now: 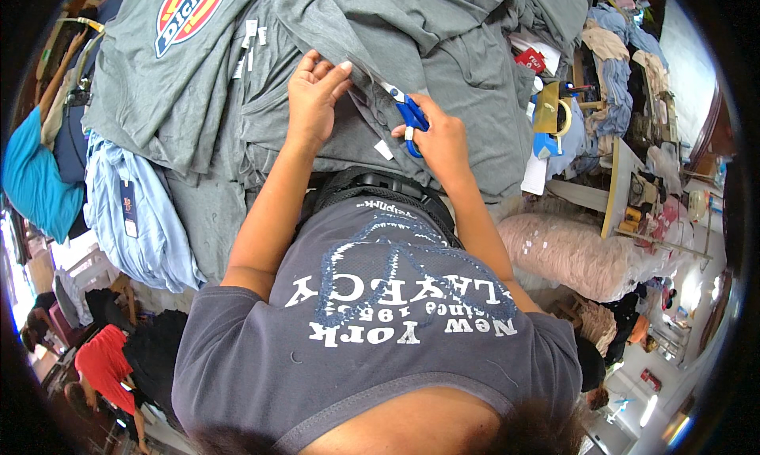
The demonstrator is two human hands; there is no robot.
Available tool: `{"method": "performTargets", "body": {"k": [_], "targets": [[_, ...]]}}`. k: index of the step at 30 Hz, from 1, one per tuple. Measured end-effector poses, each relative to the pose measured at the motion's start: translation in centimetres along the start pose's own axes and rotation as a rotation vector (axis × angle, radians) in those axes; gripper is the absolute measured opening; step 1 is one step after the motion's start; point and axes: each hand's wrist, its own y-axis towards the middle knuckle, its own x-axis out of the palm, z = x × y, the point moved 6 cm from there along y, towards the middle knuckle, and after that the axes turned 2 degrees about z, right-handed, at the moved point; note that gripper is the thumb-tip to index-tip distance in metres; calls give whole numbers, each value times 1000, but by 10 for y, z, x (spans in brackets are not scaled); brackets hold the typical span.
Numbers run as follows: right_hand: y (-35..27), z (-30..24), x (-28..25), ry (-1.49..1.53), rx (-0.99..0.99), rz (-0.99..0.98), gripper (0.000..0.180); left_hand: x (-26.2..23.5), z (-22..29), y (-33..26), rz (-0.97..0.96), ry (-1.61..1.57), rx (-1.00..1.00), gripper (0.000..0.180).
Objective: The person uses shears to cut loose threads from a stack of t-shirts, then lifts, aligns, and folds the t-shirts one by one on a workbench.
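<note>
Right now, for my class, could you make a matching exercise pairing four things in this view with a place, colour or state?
Column one:
1. scissors
2. left hand
3. large bundle
4. garment with a dark tag

Column two:
A. pale pink
B. in the right hand
C. pale blue
D. at the grey cloth

Pairs: 1-B, 2-D, 3-A, 4-C

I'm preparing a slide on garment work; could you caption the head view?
Over piled grey garments, the right hand holds blue-handled scissors, with the left hand close by.
</note>
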Motion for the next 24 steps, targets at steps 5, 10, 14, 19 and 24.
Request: {"method": "performTargets", "body": {"k": [5,10,14,19,24], "targets": [[4,-9,-1,-57,-22,12,48,-1,7,3,21,-15,16,46],[15,-21,-1,-95,-61,4,52,0,7,2,6,13,30,45],[16,-15,4,-81,-50,-22,50,1,9,3,14,12,17,50],[13,-9,6,-48,-1,-71,50,-12,10,17,42,-52,8,71],[20,-20,5,-102,-40,-23,54,-14,10,21,-8,-21,29,60]]}}
